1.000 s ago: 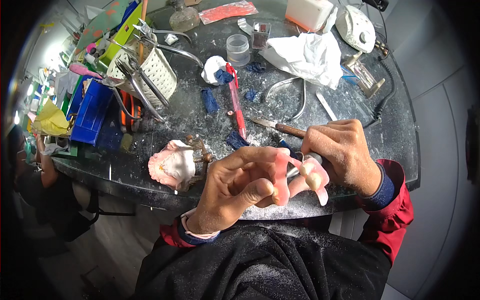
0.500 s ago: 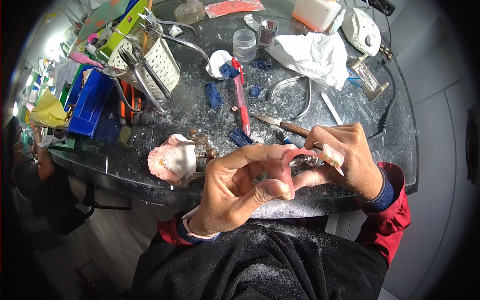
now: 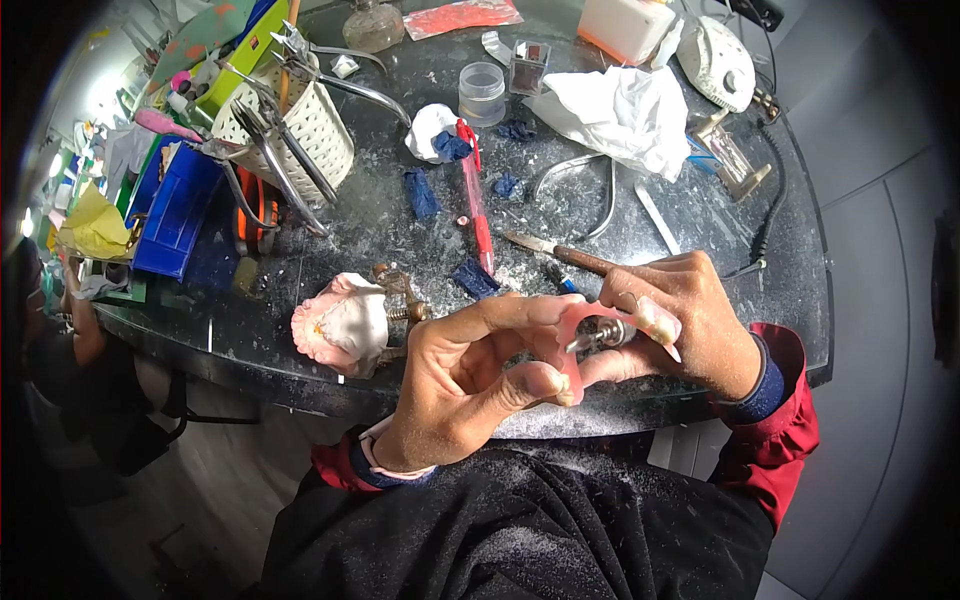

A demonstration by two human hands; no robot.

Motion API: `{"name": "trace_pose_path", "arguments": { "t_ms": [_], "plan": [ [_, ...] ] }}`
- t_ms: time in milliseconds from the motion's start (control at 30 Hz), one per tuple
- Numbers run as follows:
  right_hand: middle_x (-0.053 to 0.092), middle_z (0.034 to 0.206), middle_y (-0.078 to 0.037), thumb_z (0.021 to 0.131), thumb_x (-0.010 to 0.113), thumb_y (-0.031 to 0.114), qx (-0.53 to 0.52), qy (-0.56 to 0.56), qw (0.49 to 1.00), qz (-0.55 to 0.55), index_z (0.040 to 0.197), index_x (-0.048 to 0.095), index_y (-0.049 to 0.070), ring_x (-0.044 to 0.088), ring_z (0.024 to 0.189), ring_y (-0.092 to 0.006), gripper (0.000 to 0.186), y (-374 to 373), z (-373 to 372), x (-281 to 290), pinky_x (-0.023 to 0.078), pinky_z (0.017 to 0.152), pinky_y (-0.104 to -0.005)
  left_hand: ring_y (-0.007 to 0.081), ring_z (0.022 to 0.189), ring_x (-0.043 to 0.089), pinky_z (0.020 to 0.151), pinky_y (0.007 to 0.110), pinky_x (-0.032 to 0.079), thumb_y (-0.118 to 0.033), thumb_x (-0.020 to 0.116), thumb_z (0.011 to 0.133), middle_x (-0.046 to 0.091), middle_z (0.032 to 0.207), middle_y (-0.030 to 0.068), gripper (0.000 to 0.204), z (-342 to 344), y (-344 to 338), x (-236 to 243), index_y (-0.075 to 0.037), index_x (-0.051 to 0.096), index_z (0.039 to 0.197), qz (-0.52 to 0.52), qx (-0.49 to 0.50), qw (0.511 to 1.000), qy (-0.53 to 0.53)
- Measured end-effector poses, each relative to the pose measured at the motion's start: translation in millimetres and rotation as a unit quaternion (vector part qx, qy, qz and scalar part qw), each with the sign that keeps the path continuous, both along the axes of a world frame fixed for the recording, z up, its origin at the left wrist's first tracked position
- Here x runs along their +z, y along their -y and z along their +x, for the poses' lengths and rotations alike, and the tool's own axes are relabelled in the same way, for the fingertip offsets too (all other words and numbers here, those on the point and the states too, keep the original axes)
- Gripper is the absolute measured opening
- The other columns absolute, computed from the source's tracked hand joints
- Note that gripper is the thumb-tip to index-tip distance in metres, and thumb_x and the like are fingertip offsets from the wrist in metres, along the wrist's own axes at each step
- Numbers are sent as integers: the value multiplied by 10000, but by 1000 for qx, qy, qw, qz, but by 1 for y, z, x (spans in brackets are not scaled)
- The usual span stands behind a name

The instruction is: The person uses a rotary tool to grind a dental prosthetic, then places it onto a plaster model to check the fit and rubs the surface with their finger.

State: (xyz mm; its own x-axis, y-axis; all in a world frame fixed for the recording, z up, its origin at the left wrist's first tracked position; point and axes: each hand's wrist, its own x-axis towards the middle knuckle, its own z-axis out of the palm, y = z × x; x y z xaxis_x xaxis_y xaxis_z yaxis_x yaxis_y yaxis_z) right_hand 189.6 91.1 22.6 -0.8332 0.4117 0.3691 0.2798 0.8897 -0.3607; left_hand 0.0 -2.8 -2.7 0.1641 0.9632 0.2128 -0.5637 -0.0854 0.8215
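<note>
A pink denture (image 3: 570,350) with pale teeth at its right end is pinched between the thumb and fingers of my left hand (image 3: 465,375). Within its curve shows the metal nose of a rotary handpiece (image 3: 612,331), its pointed bur directed left at the pink inner wall. My right hand (image 3: 695,325) is closed around this handpiece, most of whose body the fingers hide. Whether the bur touches the denture I cannot tell. White dust speckles both hands. Left of my left hand lies a pink and white dental cast (image 3: 342,325) on a brass articulator (image 3: 405,305).
Beyond my hands lie a wooden-handled knife (image 3: 565,253), a red pen (image 3: 474,200) and scraps of blue wax (image 3: 421,193). A white basket (image 3: 325,150) with pliers stands at the left, beside a blue bin (image 3: 178,225). Crumpled white plastic (image 3: 625,115) rests farther back.
The handpiece nose has shifted slightly left and down inside the denture's curve, and more of it shows. The denture has tilted a little; both hands keep their hold.
</note>
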Motion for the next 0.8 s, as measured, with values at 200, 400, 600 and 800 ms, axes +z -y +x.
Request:
{"name": "trace_pose_path", "arguments": {
  "t_ms": [200, 400, 600, 800],
  "plan": [
    [613, 701, -51, 694, 712, 472, 3, -14, 999, 39, 731, 503, 101, 594, 523, -228, 428, 3, 1, 4, 420, 405, -299, 160, 817, 623, 746, 277, 526, -45, 618, 845, 614, 900, 135, 419, -1, -1, -4, 59, 465, 1221, -3, -14, 1000, 9],
    [511, 590, -35, 701, 703, 469, -19, 5, 1000, 18, 703, 497, 92, 605, 531, -195, 430, 2, 1, 5, 447, 419, -288, 172, 802, 621, 728, 273, 524, -15, 605, 844, 605, 906, 135, 406, -1, -1, -6, 33, 472, 1225, 5, -23, 1000, 9],
    [455, 571, -28, 721, 696, 409, 28, -16, 994, 103, 667, 438, 91, 607, 558, -193, 413, 2, 5, 11, 459, 439, -307, 162, 781, 618, 678, 252, 516, -38, 616, 844, 595, 907, 127, 411, -2, 2, -7, 5, 481, 1229, -21, -55, 996, 61],
    [455, 573, -20, 716, 691, 441, -2, -29, 994, 108, 653, 419, 92, 558, 491, -181, 447, 2, 4, 5, 419, 411, -305, 156, 781, 611, 650, 247, 504, -63, 633, 836, 589, 914, 119, 376, 3, 1, -4, -1, 510, 1186, -6, -15, 999, 44]
  ]
}}
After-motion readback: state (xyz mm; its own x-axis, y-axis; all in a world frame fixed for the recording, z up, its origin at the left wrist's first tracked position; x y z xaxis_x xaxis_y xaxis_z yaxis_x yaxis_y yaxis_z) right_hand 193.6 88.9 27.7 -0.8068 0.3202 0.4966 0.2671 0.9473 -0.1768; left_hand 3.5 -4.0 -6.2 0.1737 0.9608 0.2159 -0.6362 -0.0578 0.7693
